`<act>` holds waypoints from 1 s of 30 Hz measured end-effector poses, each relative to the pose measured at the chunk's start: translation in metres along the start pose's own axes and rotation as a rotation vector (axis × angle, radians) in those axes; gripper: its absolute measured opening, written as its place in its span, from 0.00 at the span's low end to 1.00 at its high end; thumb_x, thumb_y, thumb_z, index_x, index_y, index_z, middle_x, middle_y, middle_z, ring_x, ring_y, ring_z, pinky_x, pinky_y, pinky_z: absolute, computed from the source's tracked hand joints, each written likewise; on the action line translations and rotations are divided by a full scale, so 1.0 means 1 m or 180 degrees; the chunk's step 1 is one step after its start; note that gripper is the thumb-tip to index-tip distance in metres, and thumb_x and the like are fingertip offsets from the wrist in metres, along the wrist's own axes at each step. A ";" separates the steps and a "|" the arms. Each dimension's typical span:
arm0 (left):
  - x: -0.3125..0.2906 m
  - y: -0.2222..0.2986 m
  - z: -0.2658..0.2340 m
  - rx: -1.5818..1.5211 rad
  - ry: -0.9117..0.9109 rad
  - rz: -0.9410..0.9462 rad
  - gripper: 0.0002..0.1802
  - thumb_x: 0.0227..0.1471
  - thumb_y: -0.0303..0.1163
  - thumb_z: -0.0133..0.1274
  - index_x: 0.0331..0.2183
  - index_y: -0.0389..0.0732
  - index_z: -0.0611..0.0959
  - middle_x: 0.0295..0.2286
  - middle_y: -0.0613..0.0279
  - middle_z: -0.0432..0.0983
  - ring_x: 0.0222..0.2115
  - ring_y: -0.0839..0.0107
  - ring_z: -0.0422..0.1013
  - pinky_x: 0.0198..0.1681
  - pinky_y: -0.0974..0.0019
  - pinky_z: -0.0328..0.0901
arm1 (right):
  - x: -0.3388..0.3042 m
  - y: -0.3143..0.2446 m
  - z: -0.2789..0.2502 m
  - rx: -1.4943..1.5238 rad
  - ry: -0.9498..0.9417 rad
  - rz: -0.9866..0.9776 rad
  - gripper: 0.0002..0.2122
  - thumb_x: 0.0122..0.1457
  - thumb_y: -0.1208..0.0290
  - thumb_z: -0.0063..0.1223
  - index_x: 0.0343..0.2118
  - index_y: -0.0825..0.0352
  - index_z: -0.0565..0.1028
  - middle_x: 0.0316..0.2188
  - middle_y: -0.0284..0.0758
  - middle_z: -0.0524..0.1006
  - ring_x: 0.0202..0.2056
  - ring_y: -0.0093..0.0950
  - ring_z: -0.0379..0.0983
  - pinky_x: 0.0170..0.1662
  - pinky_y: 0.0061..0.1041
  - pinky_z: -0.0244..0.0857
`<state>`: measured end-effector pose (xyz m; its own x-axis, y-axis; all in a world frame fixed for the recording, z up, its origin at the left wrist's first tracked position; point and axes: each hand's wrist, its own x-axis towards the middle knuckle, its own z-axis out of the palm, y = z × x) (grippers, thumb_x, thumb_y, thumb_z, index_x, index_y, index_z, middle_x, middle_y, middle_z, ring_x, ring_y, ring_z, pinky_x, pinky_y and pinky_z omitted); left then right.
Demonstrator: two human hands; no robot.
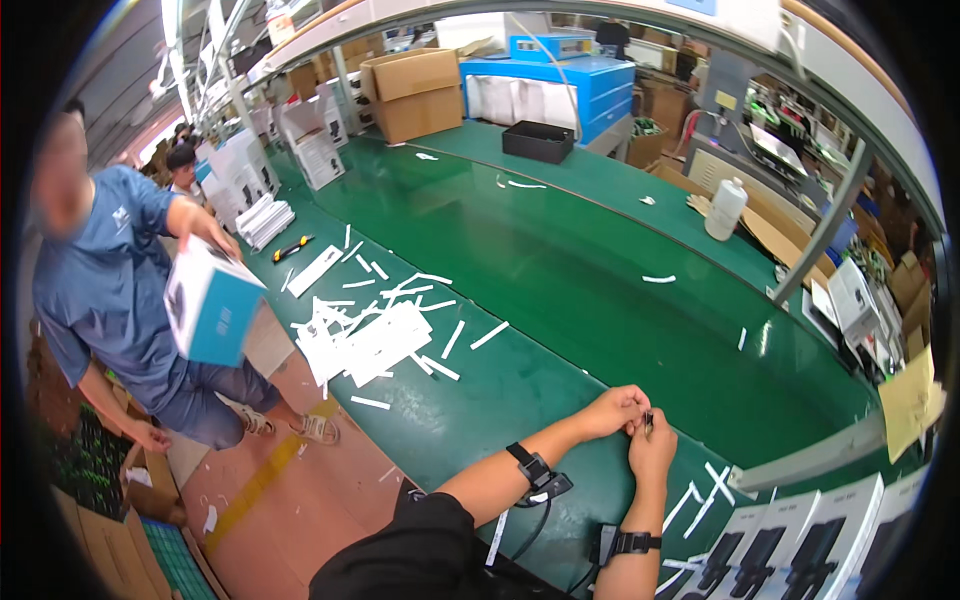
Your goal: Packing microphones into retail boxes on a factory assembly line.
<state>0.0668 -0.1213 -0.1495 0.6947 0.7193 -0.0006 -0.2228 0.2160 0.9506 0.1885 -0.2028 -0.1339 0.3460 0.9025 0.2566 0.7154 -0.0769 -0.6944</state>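
Observation:
My left hand [619, 408] and my right hand [654, 446] meet over the near edge of the green conveyor. Between the right thumb and fingers is a small dark object [649, 421], too small to name. The left fingers are pinched together right beside it; whether they grip it too is hidden. Thin white paper strips [712, 488] lie on the green bench to the right of my right forearm. White boxes [770, 550] printed with a dark device stand in a row at the lower right. Black straps with small modules circle both wrists.
A heap of white sheets and strips [375, 345] covers the bench at left, near a yellow-black utility knife [293, 249]. A person in blue carries a white-and-blue box [215, 305] beside the bench. Farther off are a black tray [538, 142], a carton [415, 97] and a white bottle [726, 209].

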 end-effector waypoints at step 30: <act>0.014 0.003 0.009 -0.0022 0.0091 -0.0106 0.04 0.58 0.25 0.48 0.35 0.35 0.75 0.22 0.60 0.75 0.20 0.75 0.72 0.24 0.69 0.69 | 0.007 0.005 -0.005 0.0072 0.0052 -0.0196 0.06 0.57 0.73 0.50 0.35 0.70 0.73 0.26 0.47 0.77 0.28 0.45 0.75 0.31 0.38 0.66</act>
<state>0.0818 -0.1162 -0.1439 0.6819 0.7303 -0.0411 -0.2046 0.2444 0.9478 0.1975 -0.1990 -0.1316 0.3117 0.8982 0.3100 0.7218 -0.0117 -0.6920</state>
